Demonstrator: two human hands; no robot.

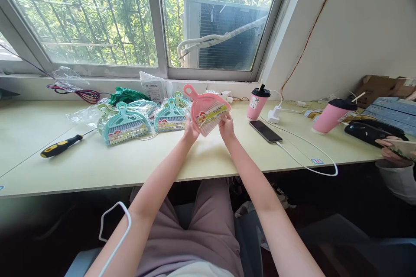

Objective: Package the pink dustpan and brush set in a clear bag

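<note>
A pink dustpan-and-brush set (208,108), with a printed label band across it and what looks like clear wrap, is held up above the table. My left hand (191,130) grips its lower left side, and my right hand (226,125) grips its lower right edge. The handle of the pink dustpan points up and to the left. Just left of my left hand lies a teal dustpan set (171,117). Farther left rests another teal dustpan set (125,125), with more wrapped sets partly hidden behind it.
A yellow-black screwdriver (61,146) lies at left. To the right are a phone (265,131) on a white cable, a pink cup (258,103), a second pink cup (334,116) and a black case (373,133). Another person's hand (394,149) is at the far right.
</note>
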